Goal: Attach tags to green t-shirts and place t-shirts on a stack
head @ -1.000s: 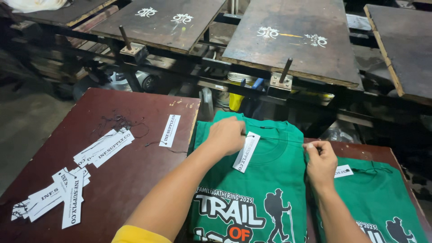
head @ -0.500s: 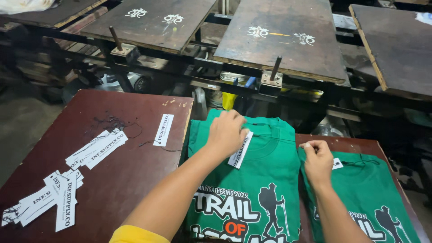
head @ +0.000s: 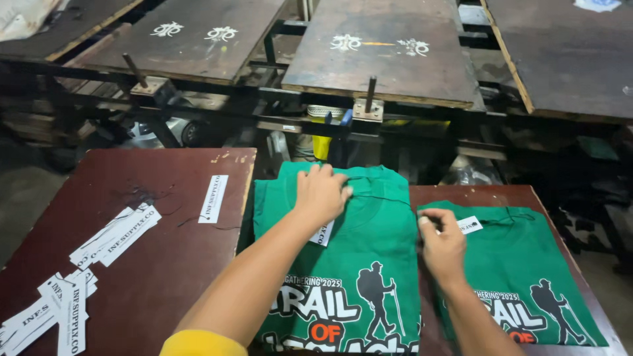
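My left hand (head: 321, 191) lies flat on the collar area of a green printed T-shirt (head: 369, 264) that tops a stack on a dark red table (head: 151, 264). A white paper tag (head: 322, 234) sticks out from under the hand's heel. My right hand (head: 443, 242) has its fingers curled at the edge of that shirt, between it and a second green printed T-shirt (head: 527, 264) to the right. Another white tag (head: 469, 225) rests at the second shirt's collar, just beyond the right fingers.
Several white paper tags (head: 79, 277) are scattered on the left table, one lone tag (head: 213, 198) nearer the shirts. Dark printing boards (head: 389, 53) on a metal frame stand beyond the tables. A yellow container (head: 321, 146) sits below them.
My left hand slid up over the tag toward the shirt collar, covering most of it. My right hand stayed at the shirt's right edge.
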